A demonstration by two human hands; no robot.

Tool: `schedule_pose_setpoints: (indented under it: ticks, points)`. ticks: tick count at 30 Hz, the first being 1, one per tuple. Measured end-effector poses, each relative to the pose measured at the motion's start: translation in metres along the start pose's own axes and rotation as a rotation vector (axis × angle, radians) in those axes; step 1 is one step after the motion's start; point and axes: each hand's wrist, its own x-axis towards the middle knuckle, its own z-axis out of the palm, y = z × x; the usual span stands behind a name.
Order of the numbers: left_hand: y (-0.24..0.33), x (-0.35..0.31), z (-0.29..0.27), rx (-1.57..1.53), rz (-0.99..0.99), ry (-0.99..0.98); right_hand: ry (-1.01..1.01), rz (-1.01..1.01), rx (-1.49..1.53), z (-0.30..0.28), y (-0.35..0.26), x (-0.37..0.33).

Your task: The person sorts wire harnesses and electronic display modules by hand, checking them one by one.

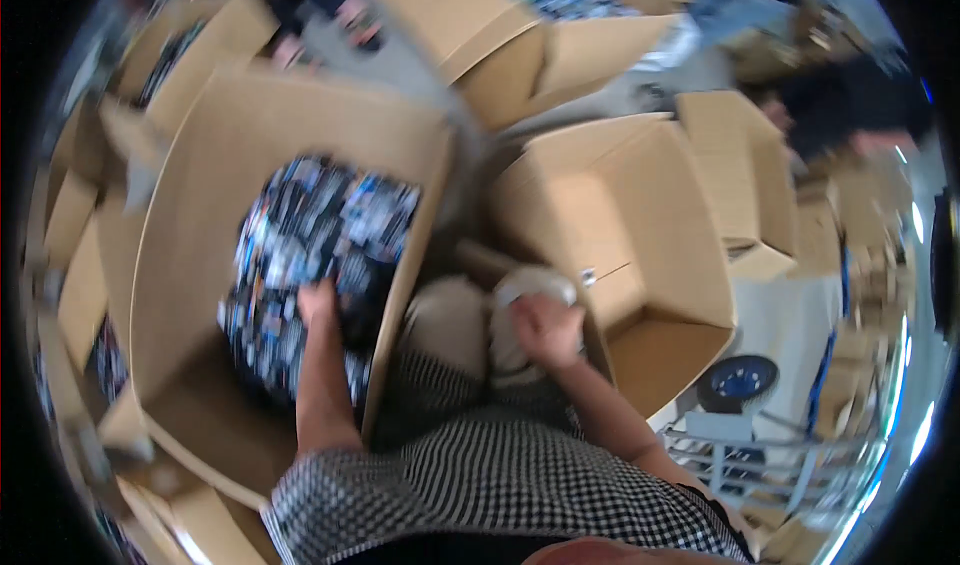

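Observation:
A large open cardboard box [160, 265] stands on the left, holding a heaped pile of small, dark, shiny pieces [310, 225] with blue and white patches. Blur hides what kind they are. My left hand [318, 300] reaches down onto this pile, its fingertips lost among the pieces. Above my knee, between the two nearest boxes, my right hand [548, 327] is curled closed. Whatever it may hold does not show. Just right of it is a second open cardboard box [650, 185], with its bare bottom and inner walls visible.
More open cartons [500, 65] stand at the back, one with similar pieces inside. Other cartons line the left edge. At lower right are a wheel [740, 380] and a grey metal rack [760, 470]. Parts of other people appear at the top and upper right.

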Motion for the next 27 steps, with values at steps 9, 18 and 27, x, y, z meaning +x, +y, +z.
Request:
schedule_pose_setpoints:
  ticks: [9,18,27]
  points:
    - [0.01,-0.019,-0.057,-0.687,-0.266,-0.56,0.006,0.118,0.203,0.002,-0.007,0.0]
    - [-0.026,-0.043,-0.084,-0.604,0.152,-0.639,-0.01,0.108,0.196,0.005,-0.013,0.0]
    - [-0.039,-0.039,-0.125,-1.163,0.072,-0.426,0.003,0.086,0.206,0.007,-0.017,0.003]
